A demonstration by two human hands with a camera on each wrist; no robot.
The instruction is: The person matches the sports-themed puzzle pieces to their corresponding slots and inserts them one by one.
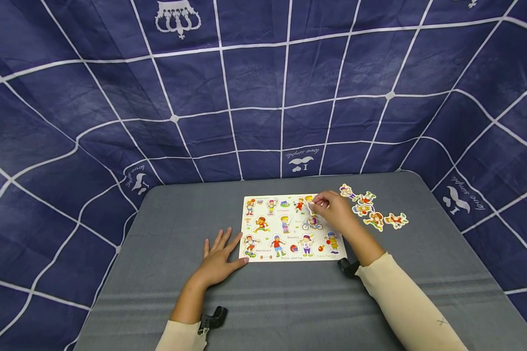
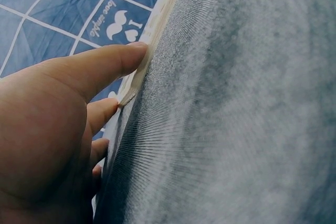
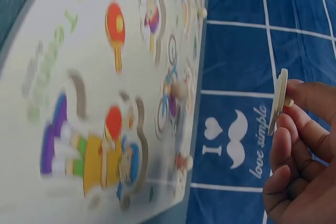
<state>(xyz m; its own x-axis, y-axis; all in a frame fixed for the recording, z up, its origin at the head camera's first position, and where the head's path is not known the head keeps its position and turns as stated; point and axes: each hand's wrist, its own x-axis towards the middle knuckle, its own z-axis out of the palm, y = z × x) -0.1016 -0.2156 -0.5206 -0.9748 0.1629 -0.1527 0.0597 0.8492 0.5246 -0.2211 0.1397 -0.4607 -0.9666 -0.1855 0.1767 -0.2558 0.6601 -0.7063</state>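
A white peg puzzle board (image 1: 270,246) printed with sporting children lies flat on the grey table. My right hand (image 1: 334,207) is over the board's upper right corner. Between thumb and fingers it pinches a thin wooden puzzle piece (image 3: 278,100), seen edge-on in the right wrist view with a small peg on its back. My left hand (image 1: 217,261) rests with spread, straight fingers at the board's lower left; its thumb (image 2: 113,59) is right at the board's edge. Several figures are visible on the board, among them a table tennis player (image 3: 100,156) and a cyclist (image 1: 312,223).
Several loose puzzle pieces lie to the right of the board, including a red-and-white figure (image 1: 396,221) and one in green (image 1: 374,221). A dark blue curtain (image 1: 254,78) with white lines stands behind and at both sides of the table (image 1: 167,224).
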